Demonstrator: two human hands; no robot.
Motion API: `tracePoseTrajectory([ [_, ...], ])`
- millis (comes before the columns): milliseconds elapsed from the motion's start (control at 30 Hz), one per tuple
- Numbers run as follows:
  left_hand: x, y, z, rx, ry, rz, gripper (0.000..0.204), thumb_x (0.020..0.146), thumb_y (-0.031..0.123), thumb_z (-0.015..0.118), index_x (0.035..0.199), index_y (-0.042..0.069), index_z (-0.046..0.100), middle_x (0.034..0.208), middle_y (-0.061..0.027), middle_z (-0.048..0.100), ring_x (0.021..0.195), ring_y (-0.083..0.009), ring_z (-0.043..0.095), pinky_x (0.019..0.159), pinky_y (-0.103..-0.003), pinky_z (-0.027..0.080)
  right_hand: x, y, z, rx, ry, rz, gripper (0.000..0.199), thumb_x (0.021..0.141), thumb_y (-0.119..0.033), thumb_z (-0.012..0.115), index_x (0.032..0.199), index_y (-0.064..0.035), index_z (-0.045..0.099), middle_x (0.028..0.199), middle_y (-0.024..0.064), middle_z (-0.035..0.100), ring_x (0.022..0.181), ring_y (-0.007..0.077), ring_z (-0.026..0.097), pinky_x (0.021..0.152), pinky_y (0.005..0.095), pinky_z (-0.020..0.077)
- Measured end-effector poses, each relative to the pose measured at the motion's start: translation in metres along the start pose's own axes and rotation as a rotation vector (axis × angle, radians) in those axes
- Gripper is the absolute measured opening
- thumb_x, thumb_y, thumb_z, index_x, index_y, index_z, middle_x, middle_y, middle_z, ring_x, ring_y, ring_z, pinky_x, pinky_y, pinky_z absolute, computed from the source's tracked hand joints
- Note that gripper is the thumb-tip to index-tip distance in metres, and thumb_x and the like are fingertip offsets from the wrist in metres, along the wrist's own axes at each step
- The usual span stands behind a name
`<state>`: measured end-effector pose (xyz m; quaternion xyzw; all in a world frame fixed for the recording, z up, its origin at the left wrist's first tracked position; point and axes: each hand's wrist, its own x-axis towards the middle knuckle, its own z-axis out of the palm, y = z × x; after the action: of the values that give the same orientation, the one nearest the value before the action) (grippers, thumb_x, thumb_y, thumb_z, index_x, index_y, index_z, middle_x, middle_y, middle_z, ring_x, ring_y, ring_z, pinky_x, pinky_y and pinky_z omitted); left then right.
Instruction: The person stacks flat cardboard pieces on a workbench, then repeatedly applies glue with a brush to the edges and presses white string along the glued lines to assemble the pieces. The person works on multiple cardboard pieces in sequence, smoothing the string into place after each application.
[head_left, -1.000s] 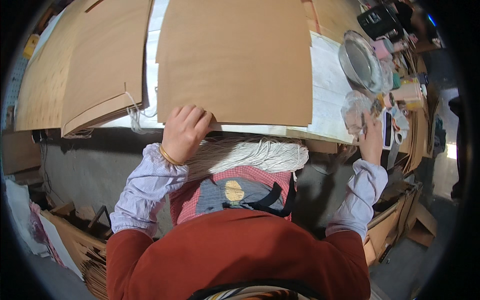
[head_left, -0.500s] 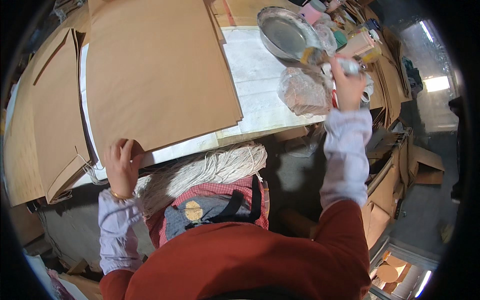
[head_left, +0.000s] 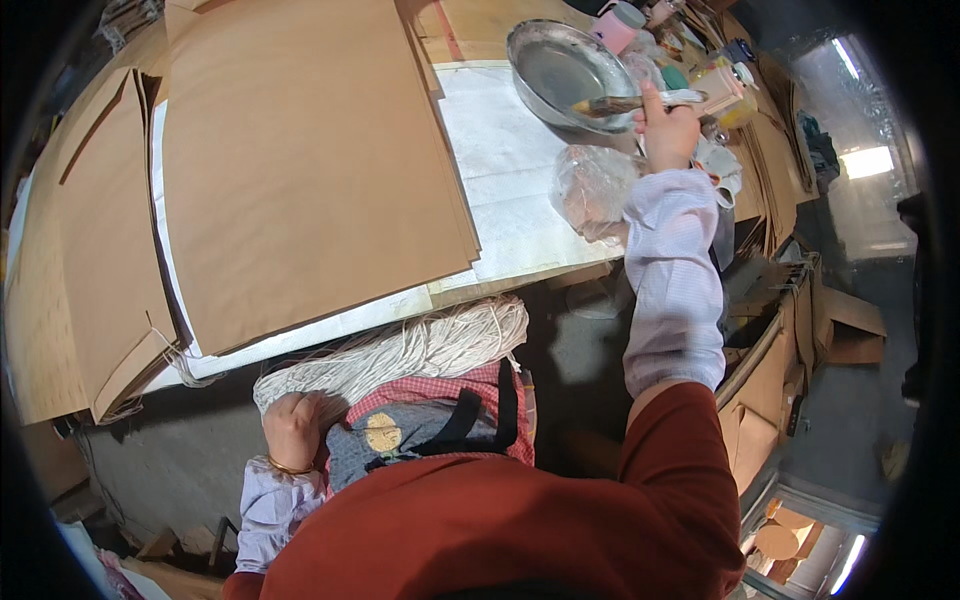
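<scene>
My right hand (head_left: pixel 668 130) is closed round the pale handle of a brush (head_left: pixel 612 104). The brush lies level, its bristles over the near rim of a round metal basin (head_left: pixel 568 72). Below that hand is a clear plastic bag (head_left: pixel 590 190) with something pinkish inside. On my lap lies a thick bundle of white string (head_left: pixel 430 338). My left hand (head_left: pixel 292 428) is at the left end of this bundle, fingers curled into the strands; the fingertips are partly hidden. A stack of large brown paper sheets (head_left: pixel 310 170) lies flat on the table in front of me.
White paper (head_left: pixel 495 170) covers part of the wooden table. Another brown stack (head_left: pixel 115 230) tied with string stands at the left. A pink jar (head_left: pixel 618 27) and several bottles crowd the back right. Folded cardboard (head_left: pixel 765 370) leans at my right, beyond the table's edge.
My left hand has left the near edge of the brown stack and come down to the string bundle. My right hand has moved slightly up and left, bringing the brush over the basin.
</scene>
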<state>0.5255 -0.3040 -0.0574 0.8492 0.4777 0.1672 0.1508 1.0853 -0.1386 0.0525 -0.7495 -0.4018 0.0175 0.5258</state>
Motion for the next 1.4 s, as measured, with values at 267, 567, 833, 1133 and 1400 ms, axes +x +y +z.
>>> tracePoseTrajectory([
  [267, -0.003, 0.011, -0.022, -0.49, -0.092, -0.398, 0.004, 0.081, 0.003, 0.064, 0.083, 0.001, 0.063, 0.075, -0.0155, 0.063, 0.069, -0.0343, 0.062, 0.061, -0.042, 0.048, 0.0, -0.014, -0.001, -0.697, 0.18, -0.194, 0.037, 0.089, -0.032, 0.067, 0.074, 0.002, 0.065, 0.064, 0.0131, 0.065, 0.056, 0.0162, 0.064, 0.054, 0.0335, 0.0496],
  [567, 0.01, -0.009, -0.052, 0.178, 0.222, -0.035, 0.02, 0.069, 0.003, 0.06, 0.088, 0.0, 0.062, 0.105, -0.0131, 0.065, 0.078, -0.0265, 0.059, 0.065, -0.036, 0.049, -0.233, -0.142, 0.046, 0.571, -0.548, -0.153, 0.01, 0.085, -0.002, 0.068, 0.095, -0.0013, 0.068, 0.086, 0.0029, 0.065, 0.071, 0.0087, 0.058, 0.059, 0.0251, 0.043],
  [833, 0.035, -0.027, -0.063, 0.335, 0.159, -0.06, 0.011, 0.071, 0.009, 0.059, 0.079, 0.001, 0.059, 0.124, -0.0159, 0.061, 0.092, -0.0241, 0.057, 0.073, -0.034, 0.048, -0.287, -0.197, 0.119, 0.421, -1.031, -0.493, 0.017, 0.081, -0.004, 0.073, 0.097, 0.0022, 0.069, 0.081, 0.0107, 0.067, 0.069, 0.0153, 0.061, 0.062, 0.0256, 0.046],
  [1133, 0.032, -0.039, -0.045, 0.306, 0.163, -0.085, 0.019, 0.073, 0.007, 0.057, 0.088, -0.003, 0.061, 0.128, -0.0181, 0.059, 0.101, -0.0294, 0.057, 0.084, -0.037, 0.049, -0.306, -0.213, 0.138, 0.494, -0.95, -0.339, 0.015, 0.083, -0.009, 0.073, 0.091, 0.0026, 0.07, 0.083, 0.0095, 0.069, 0.07, 0.0128, 0.064, 0.06, 0.0253, 0.0498],
  [1400, 0.038, -0.037, -0.044, 0.306, 0.106, -0.097, 0.021, 0.069, 0.003, 0.058, 0.088, -0.004, 0.061, 0.128, -0.0192, 0.058, 0.101, -0.0299, 0.057, 0.084, -0.037, 0.049, -0.288, -0.193, 0.126, 0.217, -0.864, -0.147, 0.005, 0.084, -0.005, 0.07, 0.083, -0.0008, 0.069, 0.072, -0.0008, 0.065, 0.065, 0.006, 0.058, 0.058, 0.0226, 0.0455],
])
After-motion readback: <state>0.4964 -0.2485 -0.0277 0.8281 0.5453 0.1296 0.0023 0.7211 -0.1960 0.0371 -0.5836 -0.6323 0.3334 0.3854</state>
